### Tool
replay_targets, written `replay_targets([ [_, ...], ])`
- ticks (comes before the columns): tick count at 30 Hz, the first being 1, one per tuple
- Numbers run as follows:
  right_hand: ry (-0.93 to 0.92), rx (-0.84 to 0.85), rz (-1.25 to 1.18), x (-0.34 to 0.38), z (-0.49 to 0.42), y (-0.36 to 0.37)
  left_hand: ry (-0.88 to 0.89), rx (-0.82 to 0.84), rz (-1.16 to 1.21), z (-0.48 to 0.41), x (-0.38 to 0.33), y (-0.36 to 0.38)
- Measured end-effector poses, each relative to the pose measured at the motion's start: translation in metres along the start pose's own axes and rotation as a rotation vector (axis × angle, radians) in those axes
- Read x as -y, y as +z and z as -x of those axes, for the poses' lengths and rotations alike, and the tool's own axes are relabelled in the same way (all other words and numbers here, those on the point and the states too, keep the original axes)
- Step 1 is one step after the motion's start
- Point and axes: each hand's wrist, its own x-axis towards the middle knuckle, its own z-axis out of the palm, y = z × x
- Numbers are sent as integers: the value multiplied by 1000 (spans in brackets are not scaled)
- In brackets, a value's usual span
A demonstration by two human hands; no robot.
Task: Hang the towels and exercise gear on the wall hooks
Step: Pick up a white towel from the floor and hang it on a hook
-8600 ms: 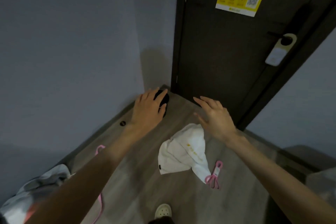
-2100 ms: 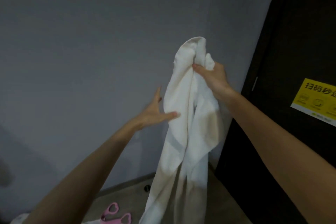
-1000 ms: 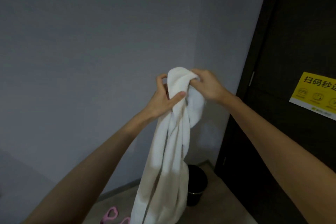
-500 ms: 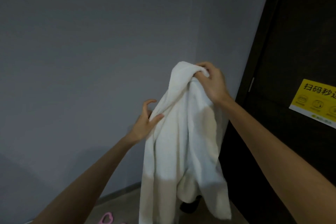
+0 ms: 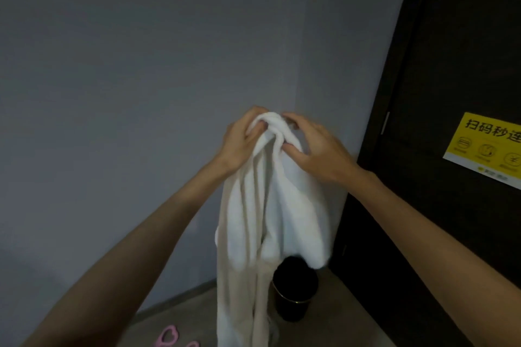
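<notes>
Fingers (image 5: 249, 118) of your left hand (image 5: 238, 145) curl round the towel (image 5: 270, 205) at its bunched top; right hand (image 5: 320, 148) pinches it from the right. Towel hangs before the far wall (image 5: 141, 79), above a black bin (image 5: 294, 293).

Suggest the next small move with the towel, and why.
Probably ease the right hand off while the left hand holds, testing whether the white towel hangs. Both hands grip its bunched top by the wall; no hook shows, so it may not be caught.
</notes>
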Motion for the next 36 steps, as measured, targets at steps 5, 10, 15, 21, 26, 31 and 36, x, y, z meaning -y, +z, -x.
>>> replay_targets([
  [5, 136, -205, -244, 0, 8, 8, -20, 55, -58, -1, -9, -1],
  [10, 89, -220, -270, 14, -11, -6, -40, 70, -233, 22, 2, 11],
  [15, 52, -141, -235, 11, -9, 7, -51, -143, -356, 67, 20, 32],
  [21, 132, -157, -332, 20, -12, 4, -171, -33, -333, 84, 23, 40],
  [26, 188, -206, -397, 16, -12, -7, -279, 42, -211, 88, 28, 44],
  [31, 237, -226, -392, 4, 1, -11, -480, -163, -19, 83, 28, 37],
  [36, 450, -140, -373, -24, 21, -22, -287, -205, -112, 62, 19, 16],
])
